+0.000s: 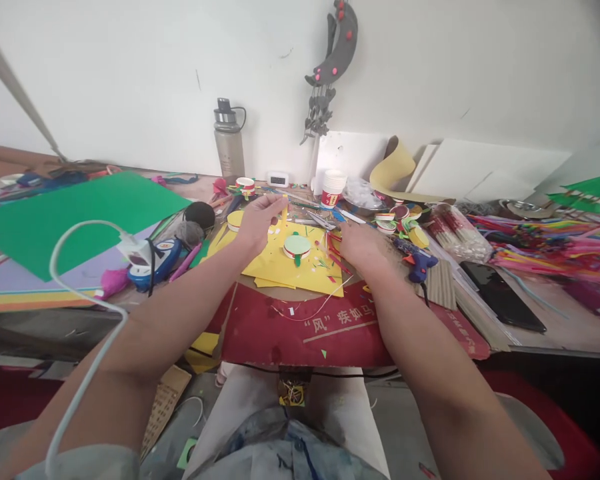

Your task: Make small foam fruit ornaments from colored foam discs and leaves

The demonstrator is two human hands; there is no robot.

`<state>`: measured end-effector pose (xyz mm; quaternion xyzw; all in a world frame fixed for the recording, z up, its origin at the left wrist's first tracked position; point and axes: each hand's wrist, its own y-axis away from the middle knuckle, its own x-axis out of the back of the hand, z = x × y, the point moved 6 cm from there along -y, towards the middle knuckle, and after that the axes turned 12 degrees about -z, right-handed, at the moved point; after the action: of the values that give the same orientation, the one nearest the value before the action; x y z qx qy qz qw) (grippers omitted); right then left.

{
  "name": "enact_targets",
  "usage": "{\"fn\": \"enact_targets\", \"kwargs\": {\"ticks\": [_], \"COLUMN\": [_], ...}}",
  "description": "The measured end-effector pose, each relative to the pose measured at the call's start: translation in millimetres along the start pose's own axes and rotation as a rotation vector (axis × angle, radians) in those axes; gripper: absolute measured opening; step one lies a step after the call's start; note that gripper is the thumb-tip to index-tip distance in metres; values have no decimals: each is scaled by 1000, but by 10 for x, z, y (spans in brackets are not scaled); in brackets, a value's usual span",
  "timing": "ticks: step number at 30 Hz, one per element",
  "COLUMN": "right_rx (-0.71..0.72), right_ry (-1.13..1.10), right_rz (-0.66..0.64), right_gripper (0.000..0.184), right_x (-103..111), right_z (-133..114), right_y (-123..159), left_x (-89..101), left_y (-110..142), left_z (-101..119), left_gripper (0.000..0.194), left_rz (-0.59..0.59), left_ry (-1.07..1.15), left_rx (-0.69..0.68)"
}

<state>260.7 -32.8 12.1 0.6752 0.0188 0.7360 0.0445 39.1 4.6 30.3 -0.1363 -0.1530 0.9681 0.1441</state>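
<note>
My left hand [259,222] is raised a little over the yellow paper sheet [280,267], its fingers pinched on a thin yellow strip [285,210] that stands upright. Resting on the right edge of the same sheet, my right hand [363,245] has its fingers curled downward among red and green scraps; what they hold, if anything, is hidden. Between the two hands sits a small round paper-cup piece with a green top [297,246]. Scissors [321,221] lie just beyond it.
A red cardboard sheet [330,330] covers the table's near edge. A blue glue gun [417,261] and black phone [503,295] lie right. A green sheet [75,213], tape dispenser [155,261] and white cable [80,280] are left. A bottle [229,140] and paper cups [333,189] stand by the wall.
</note>
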Motion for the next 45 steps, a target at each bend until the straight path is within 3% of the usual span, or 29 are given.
{"fn": "enact_targets", "kwargs": {"ticks": [10, 13, 17, 20, 24, 26, 29, 33, 38, 45], "right_rx": [-121, 26, 413, 542, 577, 627, 700, 695, 654, 628], "right_ry": [-243, -490, -883, -973, -1075, -1131, -1188, -1242, -1325, -1327], "right_rz": [256, 329, 344, 313, 242, 93, -122, -311, -363, -408], "right_gripper": [54, 52, 58, 61, 45, 38, 48, 51, 42, 43], "right_x": [144, 199, 282, 348, 471, 500, 489, 358, 232, 181], "right_z": [180, 173, 3, -146, -264, -333, -412, -462, -459, -464], "right_y": [18, 37, 141, 281, 481, 556, 630, 617, 558, 529], "left_x": [-19, 31, 145, 198, 224, 234, 247, 240, 244, 271], "left_y": [12, -51, -133, -157, -156, -157, -158, -148, -146, -159], "left_z": [-65, -61, -38, -30, -20, -9, 9, 25, 27, 32], "left_gripper": [16, 18, 16, 13, 11, 11, 12, 18, 24, 24], "left_rz": [-48, -90, -115, -120, -109, -106, -112, -131, -137, -129], "left_ry": [30, 82, 110, 94, 93, 95, 91, 97, 105, 96], "left_rx": [153, 168, 142, 144, 179, 188, 184, 159, 129, 111]}}
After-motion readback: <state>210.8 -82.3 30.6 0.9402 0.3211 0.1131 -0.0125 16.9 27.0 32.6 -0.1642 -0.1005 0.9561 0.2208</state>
